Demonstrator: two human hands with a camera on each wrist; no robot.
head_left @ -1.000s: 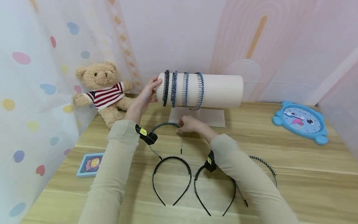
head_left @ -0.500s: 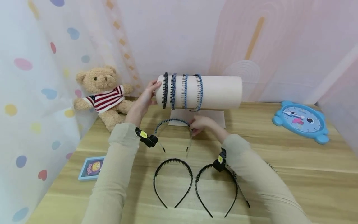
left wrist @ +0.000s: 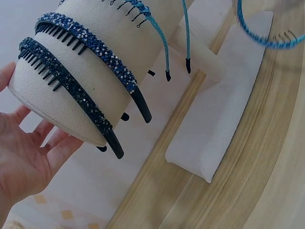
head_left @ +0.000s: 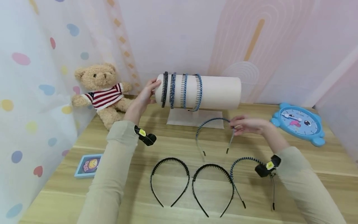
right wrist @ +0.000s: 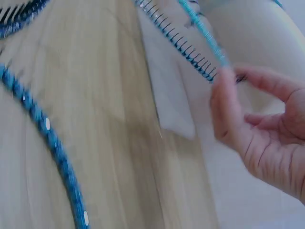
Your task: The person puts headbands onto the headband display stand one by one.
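Note:
My left hand (head_left: 145,95) grips the left end of a white padded headband stand (head_left: 221,91), its fingers under the rim in the left wrist view. Several headbands ring the roll: a black glittery headband (left wrist: 71,86) nearest the hand, a dark blue glittery headband (left wrist: 107,55), then two lighter blue toothed ones. My right hand (head_left: 246,125) pinches one leg of a blue toothed headband (right wrist: 190,55) near its teeth. That headband hangs in front of the stand's base (head_left: 181,116), arch up and tips down.
On the wooden table in front are two black headbands (head_left: 170,159) and a blue headband (head_left: 246,158) partly under the right wrist camera. A teddy bear (head_left: 102,93) sits at left by a small blue picture frame (head_left: 89,165). A blue clock (head_left: 299,123) lies at right.
My right hand has carried the blue headband rightward along the front of the stand, its grip now on the right leg. My left hand stays on the stand's end.

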